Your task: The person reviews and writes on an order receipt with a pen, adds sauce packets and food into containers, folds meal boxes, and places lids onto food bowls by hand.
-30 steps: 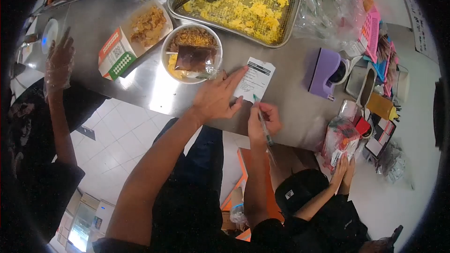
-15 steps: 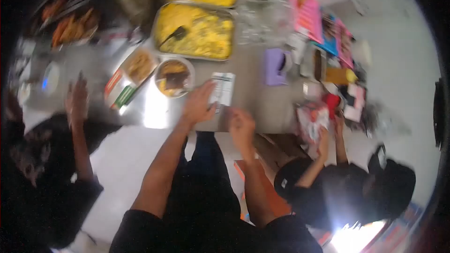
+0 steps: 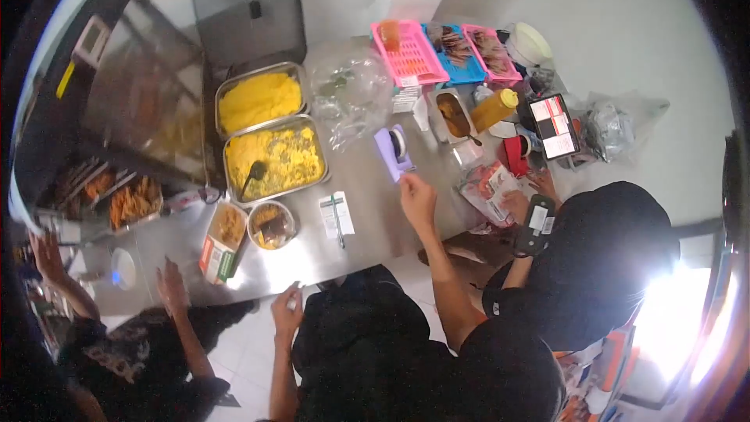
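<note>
My right hand [image 3: 419, 202] is at the near end of a purple tape dispenser [image 3: 389, 158], fingers drawn together at its tip. What is pinched there is too small to make out. Off the table's front edge, my left hand [image 3: 287, 312] is raised with its fingers curled together, and I cannot make out anything in them. Between the two hands, a paper slip [image 3: 326, 209] lies on the metal table with a pen [image 3: 337, 223] across it. Left of the slip stand a round bowl of food [image 3: 273, 227] and an open carton of food [image 3: 229, 227].
Two metal trays of yellow food [image 3: 260, 101] stand behind, the nearer with a black spoon [image 3: 254, 176]. Pink and blue baskets [image 3: 410, 55], a yellow bottle [image 3: 495, 109] and a tablet [image 3: 553, 126] are at right. A co-worker [image 3: 601, 266] works at right, another [image 3: 141, 344] at left.
The view has shifted, showing more of the back wall. My left hand has left the paper slip and drawn back off the table edge. My right hand has reached the tape dispenser.
</note>
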A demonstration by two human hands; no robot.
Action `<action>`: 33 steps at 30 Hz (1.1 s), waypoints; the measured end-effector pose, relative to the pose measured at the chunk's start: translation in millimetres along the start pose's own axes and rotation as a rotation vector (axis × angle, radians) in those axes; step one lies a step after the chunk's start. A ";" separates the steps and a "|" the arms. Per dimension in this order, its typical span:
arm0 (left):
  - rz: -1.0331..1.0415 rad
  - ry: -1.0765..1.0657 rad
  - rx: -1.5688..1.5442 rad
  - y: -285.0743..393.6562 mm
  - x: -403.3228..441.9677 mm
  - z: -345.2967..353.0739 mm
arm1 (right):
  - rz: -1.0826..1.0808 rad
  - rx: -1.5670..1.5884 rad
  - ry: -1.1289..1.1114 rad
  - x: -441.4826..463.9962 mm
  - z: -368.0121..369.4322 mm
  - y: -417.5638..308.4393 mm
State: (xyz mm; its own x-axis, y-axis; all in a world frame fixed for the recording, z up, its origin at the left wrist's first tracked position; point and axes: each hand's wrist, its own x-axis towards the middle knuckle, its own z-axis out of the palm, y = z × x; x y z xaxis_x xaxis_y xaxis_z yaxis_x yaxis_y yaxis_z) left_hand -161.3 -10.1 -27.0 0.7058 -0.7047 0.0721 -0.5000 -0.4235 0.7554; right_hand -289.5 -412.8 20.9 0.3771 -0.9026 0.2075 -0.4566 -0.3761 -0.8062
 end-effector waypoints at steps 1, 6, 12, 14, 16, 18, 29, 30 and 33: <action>-0.119 0.028 0.022 -2.3 -16.2 -10.1 | 0.018 0.065 0.030 19.7 -2.4 -4.0; -0.427 0.391 -0.034 -41.8 -67.0 -13.7 | 0.022 0.168 0.095 76.9 16.5 -21.3; -0.375 0.249 0.181 -119.4 -73.4 27.7 | -0.007 -0.026 -0.125 52.3 42.0 -44.7; -0.560 0.343 0.339 -103.6 -95.6 39.5 | -0.017 0.092 -0.159 27.7 46.3 -53.7; -0.764 -0.076 0.267 -81.7 -88.4 13.1 | 0.048 0.103 -0.272 8.2 36.4 -79.9; -0.402 -0.492 0.312 -155.0 -128.6 23.6 | -0.061 -0.015 -0.264 -16.4 39.7 -38.5; -0.812 -0.005 -0.495 -277.3 -82.8 -39.4 | -0.066 -0.093 -0.804 -73.4 40.0 -134.0; -0.886 0.251 -0.889 -291.5 -39.8 -110.4 | -0.164 -0.030 -0.762 -77.5 48.0 -135.4; -0.703 0.468 -1.583 -326.3 76.9 -250.8 | -0.124 -0.062 -0.667 -92.8 47.0 -143.2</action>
State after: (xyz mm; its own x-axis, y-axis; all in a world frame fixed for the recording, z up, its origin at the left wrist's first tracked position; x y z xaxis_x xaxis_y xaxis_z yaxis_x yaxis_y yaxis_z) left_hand 181.9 216.6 -104.5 0.7621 -0.3283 -0.5581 0.6348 0.5483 0.5444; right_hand -221.2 -265.4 91.1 0.8370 -0.5369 -0.1057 -0.4155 -0.4978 -0.7613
